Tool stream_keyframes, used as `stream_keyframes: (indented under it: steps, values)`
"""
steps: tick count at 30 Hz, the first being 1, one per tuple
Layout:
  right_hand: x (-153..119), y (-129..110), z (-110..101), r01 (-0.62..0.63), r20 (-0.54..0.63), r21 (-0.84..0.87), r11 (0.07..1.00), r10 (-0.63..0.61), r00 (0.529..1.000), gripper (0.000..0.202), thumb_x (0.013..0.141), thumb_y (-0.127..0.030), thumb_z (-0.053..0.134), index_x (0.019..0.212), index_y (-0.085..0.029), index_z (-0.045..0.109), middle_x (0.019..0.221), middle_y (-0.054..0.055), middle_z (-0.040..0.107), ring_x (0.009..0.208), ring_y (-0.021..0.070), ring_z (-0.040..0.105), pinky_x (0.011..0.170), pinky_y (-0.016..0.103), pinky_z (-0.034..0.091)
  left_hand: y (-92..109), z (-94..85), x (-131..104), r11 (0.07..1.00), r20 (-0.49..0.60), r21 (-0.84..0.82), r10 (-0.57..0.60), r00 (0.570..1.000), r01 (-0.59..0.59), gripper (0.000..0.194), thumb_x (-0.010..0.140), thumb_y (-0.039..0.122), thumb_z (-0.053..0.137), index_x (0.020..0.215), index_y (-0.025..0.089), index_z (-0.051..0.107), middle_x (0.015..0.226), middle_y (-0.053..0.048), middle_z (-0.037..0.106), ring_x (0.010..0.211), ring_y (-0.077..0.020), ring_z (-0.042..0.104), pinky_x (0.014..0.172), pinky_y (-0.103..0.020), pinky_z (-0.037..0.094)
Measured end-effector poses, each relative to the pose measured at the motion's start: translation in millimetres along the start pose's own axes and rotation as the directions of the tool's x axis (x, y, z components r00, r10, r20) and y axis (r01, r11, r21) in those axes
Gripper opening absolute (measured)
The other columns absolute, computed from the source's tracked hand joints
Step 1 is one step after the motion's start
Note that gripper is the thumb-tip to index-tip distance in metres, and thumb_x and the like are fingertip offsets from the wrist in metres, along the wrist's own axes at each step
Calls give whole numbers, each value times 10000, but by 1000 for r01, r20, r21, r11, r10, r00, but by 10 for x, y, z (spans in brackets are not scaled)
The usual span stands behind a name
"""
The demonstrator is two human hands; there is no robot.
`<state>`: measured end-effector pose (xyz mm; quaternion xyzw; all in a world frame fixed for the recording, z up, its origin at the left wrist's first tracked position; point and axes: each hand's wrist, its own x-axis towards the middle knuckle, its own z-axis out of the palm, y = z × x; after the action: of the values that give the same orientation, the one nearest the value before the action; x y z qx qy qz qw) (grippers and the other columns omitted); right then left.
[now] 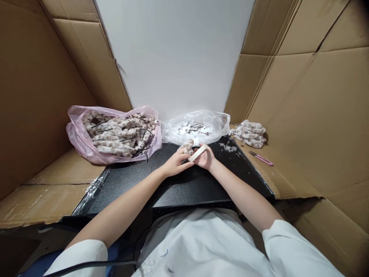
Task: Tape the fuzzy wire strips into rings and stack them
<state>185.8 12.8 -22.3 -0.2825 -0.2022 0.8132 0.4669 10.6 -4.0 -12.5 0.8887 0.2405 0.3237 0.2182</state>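
Observation:
Both hands are together above the black table, in the middle of the view. My left hand [176, 163] is closed on a fluffy, brown-and-white mottled piece [188, 145], its fingers at the lower end of a white band [198, 153]. The band slants up to the right, across the palm side of my right hand [208, 158]. My right fingers curl around the band's upper part. How the band and the fluffy piece are joined, if at all, is hidden by the fingers.
A pink plastic bag [75, 144] of fluffy strips with dark cords lies at left. Behind the hands, a clear bag [173, 132] holds small white and dark pieces. At right are a fluffy bundle [250, 133], pink thread snips [261, 158] and fluff scraps [228, 147]. Cardboard walls flank the black table [184, 192].

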Motion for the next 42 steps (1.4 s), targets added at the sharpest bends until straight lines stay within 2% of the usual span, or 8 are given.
stream_keyframes:
  steps: [5, 9, 11, 14, 21, 26, 30, 42]
  values:
    - [33, 61, 65, 319, -85, -341, 884, -367, 926, 280, 819, -424, 461, 744, -185, 586, 731, 44, 608, 744, 203, 577, 695, 330, 479, -27, 9, 1, 999, -50, 29, -19, 999, 20, 344, 886, 437, 490, 806, 148, 658, 981, -92, 566, 930, -212, 535, 844, -325, 438]
    - [-46, 69, 90, 649, 242, -708, 278, -768, 593, 165, 776, -371, 552, 734, -220, 604, 848, 29, 596, 905, 210, 541, 851, 323, 413, -45, 15, -1, 995, -57, 92, -43, 997, 48, 342, 871, 418, 518, 686, 142, 602, 821, -56, 525, 781, -174, 506, 711, -281, 420]
    - [-87, 71, 102, 651, 409, -757, 54, -738, 536, 166, 797, -370, 548, 716, -230, 586, 840, 32, 579, 895, 215, 521, 863, 339, 394, -56, 20, -3, 992, -69, 107, -53, 996, 60, 359, 870, 414, 519, 638, 144, 567, 773, -36, 496, 726, -153, 480, 664, -265, 396]
    - [-81, 90, 104, 614, 476, -789, -31, -663, 578, 312, 840, -422, 503, 595, -229, 507, 692, 24, 516, 781, 206, 480, 806, 342, 384, -59, 18, -6, 993, -77, 99, -52, 996, 60, 406, 870, 420, 513, 573, 144, 520, 725, -18, 465, 673, -133, 446, 623, -254, 366]
    - [96, 87, -32, 589, 279, -749, 304, -662, 695, 464, 867, -574, 370, 563, -225, 408, 593, -12, 391, 596, 156, 397, 645, 295, 371, 12, -30, -1, 999, 25, 35, -22, 999, 22, 378, 911, 416, 439, 766, 152, 667, 780, -40, 546, 775, -163, 505, 724, -272, 408]
    - [-11, -16, 5, 605, 396, -796, -9, -763, 511, 202, 823, -416, 533, 752, -228, 544, 858, 32, 526, 885, 208, 501, 862, 347, 380, -36, -27, 15, 977, -91, 213, -12, 996, 31, 386, 914, 380, 432, 664, 149, 615, 746, -46, 529, 723, -156, 493, 672, -269, 399]
    - [-113, -25, 73, 573, 556, -791, -215, -644, 526, 126, 735, -297, 675, 778, -232, 576, 875, 38, 568, 936, 234, 509, 900, 384, 373, -128, -57, 8, 917, -140, 398, 23, 990, 35, 379, 900, 361, 458, 603, 155, 573, 702, -49, 525, 692, -158, 478, 641, -277, 373]
    - [-6, 40, -11, 558, 473, -824, -92, -655, 589, 235, 645, -334, 766, 745, -229, 581, 822, 33, 598, 859, 233, 538, 851, 389, 404, -209, -49, -42, 873, -76, 484, -22, 997, 57, 324, 899, 353, 475, 695, 161, 639, 854, -86, 609, 833, -196, 534, 725, -309, 385]
